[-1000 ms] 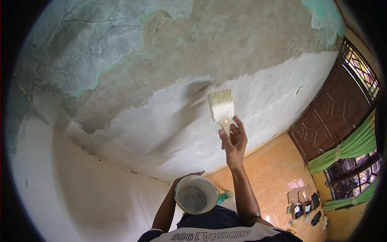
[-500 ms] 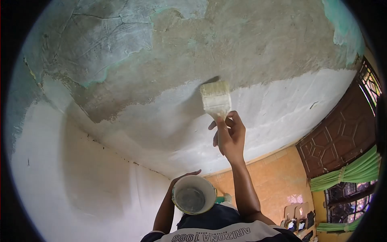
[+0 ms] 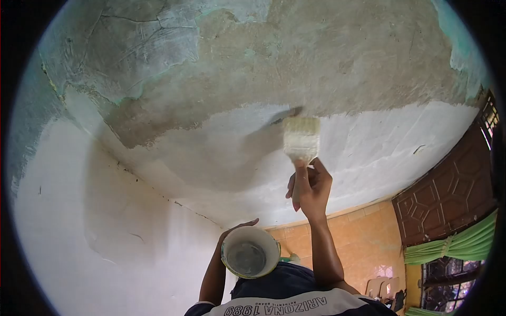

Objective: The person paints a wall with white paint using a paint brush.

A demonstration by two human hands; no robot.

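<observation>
The paintbrush [image 3: 301, 138] sticks up out of my right hand [image 3: 311, 187], which is closed tight around its handle. The bristles are pressed against the wall [image 3: 379, 147], right where white paint meets the bare grey plaster above. Below and left of that grip, my left hand [image 3: 238, 228] is wrapped around a small paint cup [image 3: 250, 254] near my chest, and a brown door [image 3: 448, 200] stands off to the right.

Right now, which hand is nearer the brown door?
Right. The right hand, gripping the brush, is left of the door; the left hand, holding the pot, sits farther left.
</observation>
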